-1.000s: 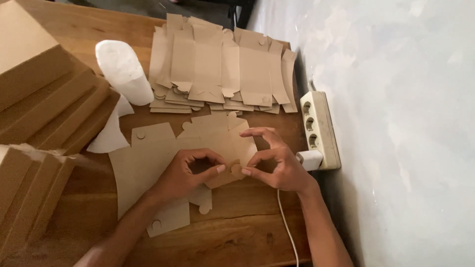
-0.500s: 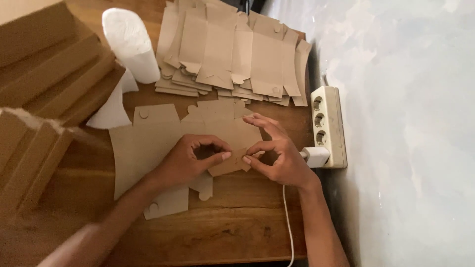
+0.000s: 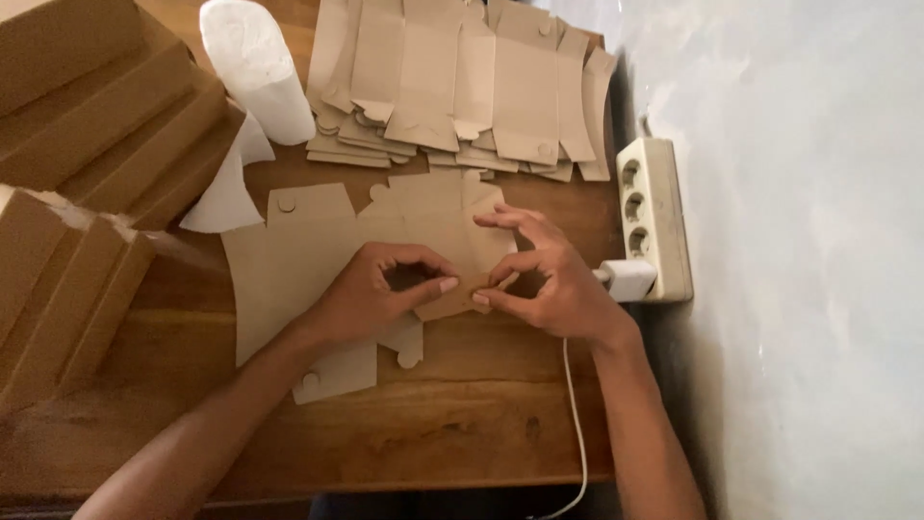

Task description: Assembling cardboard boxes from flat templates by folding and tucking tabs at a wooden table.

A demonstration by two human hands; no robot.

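From where I watch, the wooden tabletop (image 3: 404, 443) fills most of the frame, and the work on it looks to me early to middling. At the left edge stand rows of brown folded boxes (image 3: 91, 125), leaning one on another from the upper left down to mid-left, which I take for the finished share. Along the top centre lies a spread stack of flat cardboard blanks (image 3: 462, 87), plain tan, with rounded tabs and small round cut-outs, not yet folded, so a good deal appears left to do. In the middle of the frame one flat blank (image 3: 308, 270) lies open on the wood, most of it still unfolded; I judge only its first flap is being worked. My left hand (image 3: 375, 289) and right hand (image 3: 553, 284) meet over its right part, the fingertips of both pinching a small cardboard flap (image 3: 462, 297) raised off the sheet, other fingers of the right hand spread loose. At the upper left centre stands a white paper roll (image 3: 255, 63), a loose white sheet (image 3: 231, 188) trailing below it. On the right, against the pale wall, lies a cream power strip (image 3: 650, 207) with a white plug (image 3: 628, 279) and cable (image 3: 576, 424) running to the bottom edge. I see no labels or print on any cardboard.
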